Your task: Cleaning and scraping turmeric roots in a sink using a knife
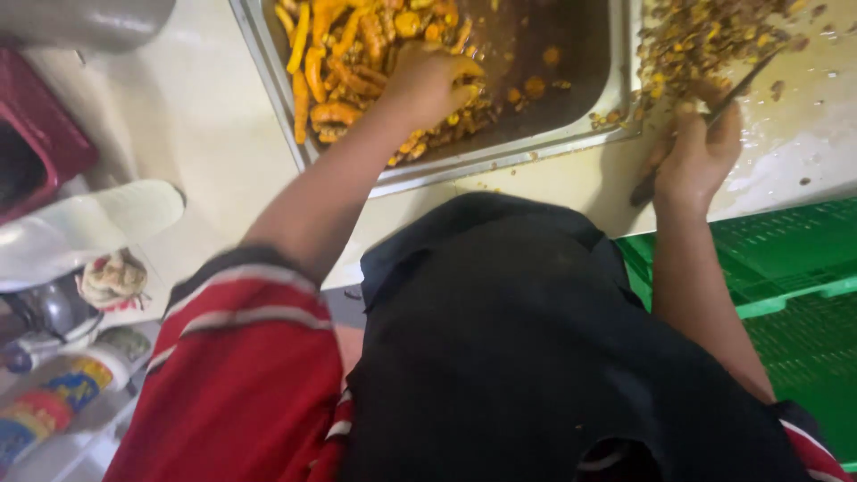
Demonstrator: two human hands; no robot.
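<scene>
My left hand [428, 82] reaches into a steel tray [571, 125] and closes over orange-yellow root pieces [344, 54] piled at its left side. My right hand [694, 156] grips a knife [736, 87] by the handle. Its blade lies across a heap of chopped yellow-brown bits [705, 36] on the pale counter [196, 116]. A black apron and red striped sleeves fill the lower part of the head view.
A green plastic crate [786, 268] stands at the right below the counter edge. A dark red bin [36, 143] is at the far left. White cloth, a metal pot [89, 18] and bottles [54, 402] sit at the lower left.
</scene>
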